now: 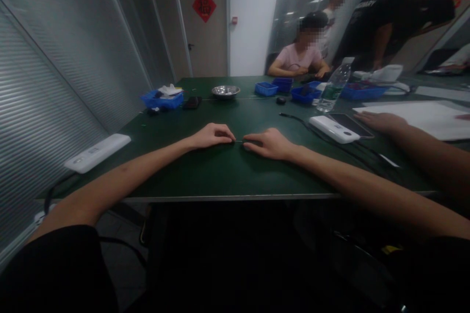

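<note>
Over the dark green table [205, 171], my left hand [213, 136] is closed in a pinch on a thin, pale, stick-like piece [238, 141]. The piece is too small for me to tell its kind. It points right, toward my right hand [270, 144]. The thumb and index finger of that hand are apart, around the free end of the piece; whether they touch it I cannot tell. Both hands rest low at the tabletop, fingertips facing each other.
Farther back are a metal bowl [225, 92], a blue tray [161, 100] and a phone [193, 102]. White power banks lie left [97, 153] and right [334, 129], with cables. A bottle [336, 85] stands back right. Another person's hand [382, 121] rests on paper.
</note>
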{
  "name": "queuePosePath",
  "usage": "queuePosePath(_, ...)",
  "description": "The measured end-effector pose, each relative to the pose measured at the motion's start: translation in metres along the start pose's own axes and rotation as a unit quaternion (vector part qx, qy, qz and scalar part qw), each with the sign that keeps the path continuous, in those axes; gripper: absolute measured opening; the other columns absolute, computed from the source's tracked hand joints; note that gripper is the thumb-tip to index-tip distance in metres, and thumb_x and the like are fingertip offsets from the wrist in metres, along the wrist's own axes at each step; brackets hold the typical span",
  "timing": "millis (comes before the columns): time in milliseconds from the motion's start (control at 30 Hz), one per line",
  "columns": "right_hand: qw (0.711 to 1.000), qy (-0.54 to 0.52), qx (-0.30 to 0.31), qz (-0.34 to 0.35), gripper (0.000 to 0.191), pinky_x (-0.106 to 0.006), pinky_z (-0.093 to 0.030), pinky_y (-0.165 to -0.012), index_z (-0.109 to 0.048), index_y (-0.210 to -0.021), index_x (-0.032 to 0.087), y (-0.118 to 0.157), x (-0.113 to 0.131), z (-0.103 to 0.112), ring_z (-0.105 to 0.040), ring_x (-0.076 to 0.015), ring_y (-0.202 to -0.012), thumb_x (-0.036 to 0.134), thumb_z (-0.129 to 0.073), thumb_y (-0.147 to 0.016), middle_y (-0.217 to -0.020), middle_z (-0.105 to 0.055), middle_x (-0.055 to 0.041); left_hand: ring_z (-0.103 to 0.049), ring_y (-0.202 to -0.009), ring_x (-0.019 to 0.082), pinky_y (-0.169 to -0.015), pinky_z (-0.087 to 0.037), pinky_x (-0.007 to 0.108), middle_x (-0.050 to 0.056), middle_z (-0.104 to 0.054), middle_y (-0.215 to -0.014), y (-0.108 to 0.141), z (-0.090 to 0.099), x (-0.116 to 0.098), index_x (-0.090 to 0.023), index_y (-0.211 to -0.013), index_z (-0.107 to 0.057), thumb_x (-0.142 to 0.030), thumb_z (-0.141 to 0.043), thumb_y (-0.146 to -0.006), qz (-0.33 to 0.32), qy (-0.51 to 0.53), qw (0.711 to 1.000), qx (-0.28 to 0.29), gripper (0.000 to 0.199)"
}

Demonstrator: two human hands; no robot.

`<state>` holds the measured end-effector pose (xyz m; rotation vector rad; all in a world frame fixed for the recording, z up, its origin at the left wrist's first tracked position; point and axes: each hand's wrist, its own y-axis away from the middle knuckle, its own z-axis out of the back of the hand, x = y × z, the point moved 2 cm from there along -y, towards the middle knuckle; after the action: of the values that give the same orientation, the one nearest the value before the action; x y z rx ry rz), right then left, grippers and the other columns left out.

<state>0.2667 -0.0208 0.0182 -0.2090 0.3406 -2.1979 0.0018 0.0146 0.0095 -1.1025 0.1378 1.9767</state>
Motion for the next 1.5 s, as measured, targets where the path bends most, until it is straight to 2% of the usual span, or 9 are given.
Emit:
queuePosePath(367, 1.000, 0.001, 0.005, 0.013, 0.052, -0.027, -0.039, -0.065, -0.073, -0.132, 0.020, -0.003, 0.008, 0.000, -0.065, -0.0176, -0.066, 0.054, -0.042, -0.107, -0.084, -0.078, -0.0078, -0.070, -0.101, 0.022, -0.091, -0.054, 0.036, 0.010, -0.075, -0.107, -0.001, -0.006, -0.001, -0.020, -0.105, -0.082, -0.042, -0.080, -0.087, 0.009, 0.047, 0.999, 0.005, 0.029)
queuePosePath(533, 1.000, -0.016, -0.024, -0.008, 0.052, -0.028, -0.042, -0.068, -0.071, -0.136, 0.019, -0.004, 0.006, -0.002, -0.069, -0.0186, -0.071, 0.053, -0.042, -0.107, -0.094, -0.080, -0.0090, -0.070, -0.105, 0.024, -0.094, -0.054, 0.037, 0.010, -0.076, -0.112, 0.000, -0.007, -0.001, -0.021, -0.115, -0.080, -0.042, -0.080, -0.087, 0.015, 0.057, 0.998, 0.011, 0.035)
queuePosePath(800, 1.000, -0.011, -0.012, -0.021, 0.053, -0.028, -0.042, -0.067, -0.073, -0.133, 0.019, -0.006, 0.008, 0.000, -0.068, -0.0183, -0.068, 0.054, -0.042, -0.106, -0.089, -0.080, -0.0088, -0.069, -0.101, 0.022, -0.090, -0.053, 0.034, 0.009, -0.075, -0.108, -0.002, -0.005, 0.001, -0.021, -0.112, -0.082, -0.043, -0.077, -0.090, 0.002, 0.013, 1.000, 0.013, 0.031)
queuePosePath(1100, 1.000, -0.027, -0.002, 0.001, 0.051, -0.027, -0.041, -0.064, -0.076, -0.130, 0.019, -0.001, 0.003, 0.007, -0.067, -0.0168, -0.063, 0.052, -0.047, -0.105, -0.089, -0.081, -0.0094, -0.069, -0.097, 0.022, -0.086, -0.053, 0.035, 0.009, -0.075, -0.106, -0.002, -0.005, -0.005, -0.022, -0.107, -0.084, -0.046, -0.079, -0.088, 0.003, 0.003, 1.000, 0.012, 0.031)
queuePosePath(1500, 0.998, -0.050, -0.018, 0.025, 0.048, -0.028, -0.044, -0.064, -0.078, -0.125, 0.015, 0.004, -0.004, 0.011, -0.068, -0.0171, -0.063, 0.049, -0.052, -0.104, -0.091, -0.082, -0.0100, -0.068, -0.095, 0.020, -0.081, -0.051, 0.032, 0.011, -0.074, -0.107, 0.000, -0.005, -0.005, -0.022, -0.111, -0.084, -0.038, -0.077, -0.091, -0.022, -0.018, 1.000, 0.011, 0.027)
